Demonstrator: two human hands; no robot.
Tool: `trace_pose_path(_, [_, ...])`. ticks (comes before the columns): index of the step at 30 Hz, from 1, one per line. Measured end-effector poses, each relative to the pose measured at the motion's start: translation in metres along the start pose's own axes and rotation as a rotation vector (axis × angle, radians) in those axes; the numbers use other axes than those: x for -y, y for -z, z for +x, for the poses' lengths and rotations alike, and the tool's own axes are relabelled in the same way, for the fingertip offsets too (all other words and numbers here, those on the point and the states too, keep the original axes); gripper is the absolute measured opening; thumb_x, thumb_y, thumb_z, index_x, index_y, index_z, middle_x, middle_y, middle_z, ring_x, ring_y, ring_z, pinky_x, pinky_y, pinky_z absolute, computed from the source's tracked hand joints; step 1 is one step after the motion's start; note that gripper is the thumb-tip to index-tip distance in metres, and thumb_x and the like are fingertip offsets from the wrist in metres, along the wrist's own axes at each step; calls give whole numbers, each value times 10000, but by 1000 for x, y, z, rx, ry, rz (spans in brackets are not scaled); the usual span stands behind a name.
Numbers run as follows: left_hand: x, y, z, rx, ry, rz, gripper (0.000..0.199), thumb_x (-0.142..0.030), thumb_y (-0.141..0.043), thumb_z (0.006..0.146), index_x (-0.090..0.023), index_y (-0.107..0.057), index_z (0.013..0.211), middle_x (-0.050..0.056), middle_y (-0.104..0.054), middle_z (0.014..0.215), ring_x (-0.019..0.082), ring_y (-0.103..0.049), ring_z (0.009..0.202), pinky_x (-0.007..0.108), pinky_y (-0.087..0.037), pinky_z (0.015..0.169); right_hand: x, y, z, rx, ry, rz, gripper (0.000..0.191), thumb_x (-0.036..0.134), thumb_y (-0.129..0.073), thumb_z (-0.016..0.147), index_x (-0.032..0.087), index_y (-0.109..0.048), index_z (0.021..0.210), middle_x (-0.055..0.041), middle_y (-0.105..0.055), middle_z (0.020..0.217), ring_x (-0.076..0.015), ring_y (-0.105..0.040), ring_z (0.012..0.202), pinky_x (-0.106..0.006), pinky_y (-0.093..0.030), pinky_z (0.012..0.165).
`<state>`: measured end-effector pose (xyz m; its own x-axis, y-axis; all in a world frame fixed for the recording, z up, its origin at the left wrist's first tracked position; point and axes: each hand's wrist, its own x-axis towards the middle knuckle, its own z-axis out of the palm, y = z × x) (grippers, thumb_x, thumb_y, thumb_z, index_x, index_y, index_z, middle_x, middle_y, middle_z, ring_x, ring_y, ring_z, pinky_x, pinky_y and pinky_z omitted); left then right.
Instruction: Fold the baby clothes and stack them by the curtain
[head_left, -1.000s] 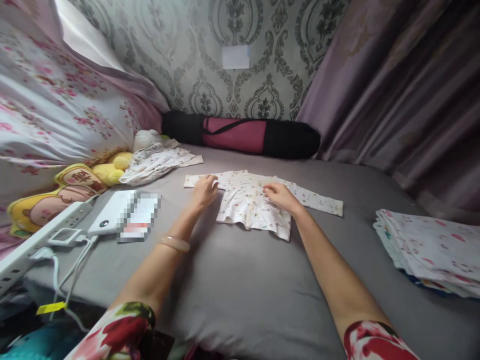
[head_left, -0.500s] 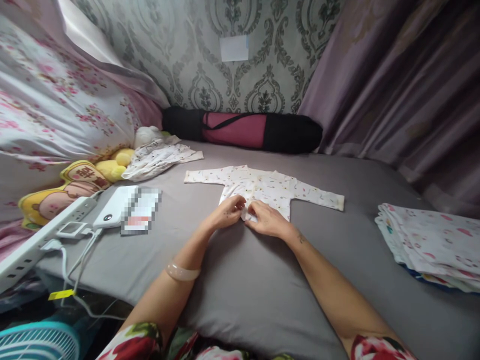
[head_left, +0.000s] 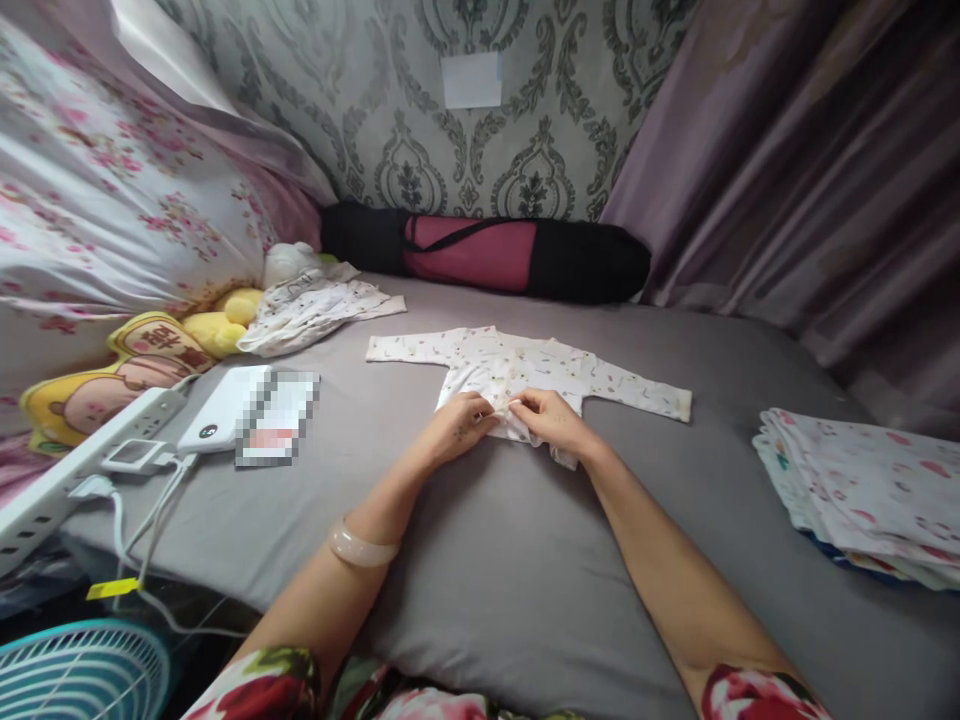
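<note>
A small white patterned baby shirt (head_left: 525,366) lies on the grey bed sheet (head_left: 510,570), sleeves spread to both sides. At its front near the lower edge, my left hand (head_left: 459,430) pinches the fabric with fingertips closed. Close beside it, my right hand (head_left: 551,422) also grips a bit of the front, lifted slightly between the two hands. The fingers hide the exact part held. Below my right hand the shirt's bottom hem is bunched and hangs loosely.
Folded cloths (head_left: 862,490) are stacked at the right. A crumpled patterned garment (head_left: 307,310) lies at the back left near yellow plush toys (head_left: 225,325). A white power strip (head_left: 90,470), white power bank (head_left: 229,400) and cables sit left. A long black-and-red bag (head_left: 472,255) lies along the wall. A blue fan (head_left: 82,670) stands lower left.
My right hand has risen slightly and moved right, drawing the shirt's front up between both hands. The lower hem has become bunched. The view has shifted a little.
</note>
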<state>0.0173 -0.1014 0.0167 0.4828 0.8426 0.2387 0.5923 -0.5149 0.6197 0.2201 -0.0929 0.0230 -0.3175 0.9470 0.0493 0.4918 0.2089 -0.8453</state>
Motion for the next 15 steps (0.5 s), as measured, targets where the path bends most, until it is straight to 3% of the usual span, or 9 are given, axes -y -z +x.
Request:
trace_pose_path(3, [-6,-3,2,-53,-1,-20,295,-356,-469,934,-173,-681,842,48,-656,808,153,-575,749,261,-451,715,9,5,-1,-84,40,18,245,344,-534,846,173,-704,893,-2,-696,796,-130,-594,692,-224,-432,644])
trace_pose_path(5, [-13,-2,2,-5,-75,-37,261,-322,-481,922,-182,-701,908,60,-690,875,164,-604,813,263,-457,759,16,8,-3,-101,61,0,236,346,-544,849,181,-706,895,-6,-705,823,-136,-611,726,-230,-446,675])
trace_pose_path(8, [-22,8,-1,120,-110,-56,229,-204,-509,835,-188,-723,916,58,-716,898,173,-628,843,263,-466,790,28,12,-7,62,56,12,277,387,-520,874,178,-701,855,-13,-696,770,-137,-620,691,-225,-453,630])
trace_pose_path(10, [-24,20,-3,115,-21,-78,275,-162,-488,777,-184,-727,911,47,-723,912,166,-629,815,254,-474,759,33,19,-9,111,10,35,306,407,-499,887,172,-687,832,-26,-695,764,-134,-628,664,-211,-442,570])
trace_pose_path(15, [-2,51,-11,-114,344,50,310,-202,-455,772,-158,-711,941,56,-717,888,176,-620,789,265,-460,723,24,50,-26,-124,-175,-38,232,332,-509,855,158,-654,806,-51,-708,783,-122,-633,619,-198,-435,538])
